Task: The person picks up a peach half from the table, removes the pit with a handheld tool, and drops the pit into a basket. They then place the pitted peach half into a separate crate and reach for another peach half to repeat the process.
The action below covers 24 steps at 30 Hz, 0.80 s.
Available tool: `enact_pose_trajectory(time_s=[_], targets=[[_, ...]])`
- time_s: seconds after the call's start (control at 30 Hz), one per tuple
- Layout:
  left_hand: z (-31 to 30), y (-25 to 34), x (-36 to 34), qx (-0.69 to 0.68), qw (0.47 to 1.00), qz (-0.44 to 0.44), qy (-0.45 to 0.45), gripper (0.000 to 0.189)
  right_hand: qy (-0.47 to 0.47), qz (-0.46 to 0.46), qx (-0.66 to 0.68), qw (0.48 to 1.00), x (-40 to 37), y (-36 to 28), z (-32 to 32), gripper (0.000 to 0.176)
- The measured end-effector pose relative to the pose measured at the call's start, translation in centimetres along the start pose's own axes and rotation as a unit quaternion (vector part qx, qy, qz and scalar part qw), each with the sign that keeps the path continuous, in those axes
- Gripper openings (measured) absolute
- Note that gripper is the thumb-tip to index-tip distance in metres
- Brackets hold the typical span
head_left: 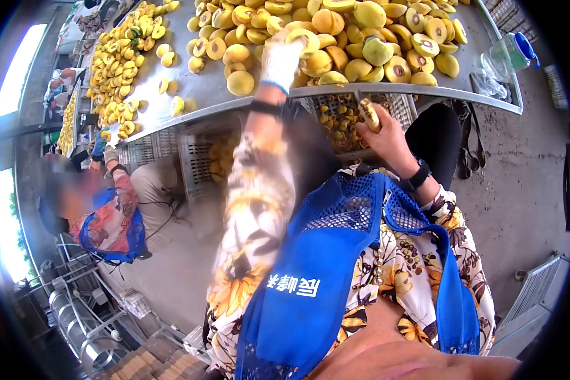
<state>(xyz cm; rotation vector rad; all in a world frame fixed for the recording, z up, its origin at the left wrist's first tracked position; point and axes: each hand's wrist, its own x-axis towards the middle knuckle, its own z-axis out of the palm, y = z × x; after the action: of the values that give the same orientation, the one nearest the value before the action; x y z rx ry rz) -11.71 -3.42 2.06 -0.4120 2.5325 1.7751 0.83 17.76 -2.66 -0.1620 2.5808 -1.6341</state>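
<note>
My left hand (pixel 280 62), in a white glove with a blue cuff, reaches over the metal table (pixel 206 95) into a heap of yellow peach halves (pixel 354 44). Its fingers are closed on a peach half (pixel 305 42) at the near side of the heap. Below the table's front edge, my bare right hand (pixel 386 136) is wrapped round the light handle of a small tool (pixel 368 115). The tool points up toward the table edge, and its metal end is only partly visible. Some halves show a brown pit or hollow.
Crates (pixel 399 107) stand under the table, one with small brown and yellow pieces. A clear jar with a blue lid (pixel 516 50) and a plastic bag (pixel 489 85) lie at the table's right end. A co-worker (pixel 111 215) sits at left beside another peach pile (pixel 117 63).
</note>
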Motion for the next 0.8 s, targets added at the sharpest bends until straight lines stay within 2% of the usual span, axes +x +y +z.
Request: enact_pose_trajectory(time_s=[0.03, 0.07, 0.1, 0.17, 0.23, 0.27, 0.33, 0.43, 0.47, 0.5, 0.53, 0.57, 0.6, 0.67, 0.7, 0.77, 0.8], targets=[[0.0, 0.7, -1.8, -0.002, 1.0, 0.019, 0.013, 0.046, 0.034, -0.026, 0.02, 0.999, 0.2, -0.1, 0.1, 0.045], [-0.1, 0.6, -2.9, 0.082, 0.995, 0.061, -0.008, 0.048, 0.025, -0.018, 0.061, 0.998, 1.0, 0.1, 0.5, 0.05], [0.6, 0.0, -4.5, 0.079, 0.987, 0.142, 0.021, 0.049, 0.014, -0.007, 0.114, 0.993, 1.7, 0.4, 0.9, 0.049], [1.6, 0.9, -8.4, 0.128, 0.977, 0.161, 0.05, 0.05, -0.002, 0.009, 0.235, 0.972, 2.2, -0.9, 1.6, 0.039], [2.4, 0.7, -10.5, 0.108, 0.982, 0.143, 0.054, 0.05, -0.002, -0.012, 0.32, 0.947, 2.5, -1.5, 2.7, 0.023], [2.6, 1.4, -11.9, -0.012, 0.995, 0.075, 0.059, 0.051, -0.015, -0.011, 0.352, 0.936, 2.4, -1.7, 3.0, 0.017], [3.2, -1.1, -11.7, -0.143, 0.978, 0.147, 0.05, 0.051, -0.054, 0.015, 0.413, 0.909, 2.2, -2.8, 3.1, 0.011], [4.7, -4.3, -11.7, -0.175, 0.958, 0.221, 0.049, 0.047, -0.018, -0.02, 0.274, 0.961, 2.0, -2.0, 3.4, 0.022], [5.1, -5.0, -11.6, -0.178, 0.964, 0.193, 0.05, 0.046, 0.031, -0.074, 0.168, 0.983, 2.2, -1.0, 3.9, 0.027], [5.0, -4.8, -11.7, -0.27, 0.955, 0.121, 0.024, 0.045, 0.079, -0.126, 0.059, 0.987, 2.1, -1.0, 4.0, 0.031], [4.9, -4.7, -11.8, -0.369, 0.928, 0.045, 0.012, 0.044, 0.047, -0.09, 0.059, 0.993, 1.8, -1.0, 3.7, 0.041], [4.9, -4.5, -11.9, -0.459, 0.888, -0.031, 0.015, 0.043, 0.019, -0.073, 0.022, 0.997, 1.1, -1.3, 3.2, 0.04], [5.3, -6.2, -11.4, -0.46, 0.887, -0.007, 0.022, 0.042, -0.009, -0.055, -0.015, 0.998, 0.3, -2.7, 2.2, 0.039], [5.4, -7.7, -10.5, -0.246, 0.962, 0.105, 0.052, 0.036, -0.083, -0.029, -0.067, 0.994, -0.6, -2.8, 1.6, 0.033], [5.4, -8.4, -10.1, -0.139, 0.975, 0.154, 0.085, 0.033, -0.095, -0.03, -0.074, 0.992, -0.8, -2.6, 1.6, 0.032], [6.0, -9.4, -9.7, -0.162, 0.973, 0.136, 0.094, 0.028, -0.119, -0.034, -0.087, 0.989, -1.2, -2.3, 1.6, 0.029], [6.3, -9.3, -9.7, -0.17, 0.972, 0.12, 0.106, 0.026, -0.118, -0.07, -0.08, 0.987, -1.2, -1.8, 1.6, 0.028]])
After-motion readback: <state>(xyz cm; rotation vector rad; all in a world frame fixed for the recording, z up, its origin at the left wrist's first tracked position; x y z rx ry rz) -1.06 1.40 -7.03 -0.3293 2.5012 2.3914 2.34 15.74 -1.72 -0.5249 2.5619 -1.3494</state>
